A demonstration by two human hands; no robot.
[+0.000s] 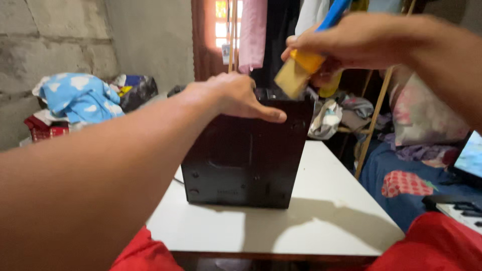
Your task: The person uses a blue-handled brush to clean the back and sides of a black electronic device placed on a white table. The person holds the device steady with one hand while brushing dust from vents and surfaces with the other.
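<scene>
— What is held by the right hand (351, 40)?
— A brush (304, 60) with a blue handle is gripped, its pale bristles set at the top edge of the black box (246, 160).
— And the left hand (236, 95)?
— It is laid open over the box top, thumb stretched out. The box is stood upright on the white table (321, 221).

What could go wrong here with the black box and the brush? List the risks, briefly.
1. The black box stands upright on the white table, steadied only by the left hand on its top edge; a hard push might tip it.
2. The brush in the right hand works at the top corner, close to the left thumb, and may flick dust over it.
3. The box sits near the table's left edge and could slide off.
</scene>
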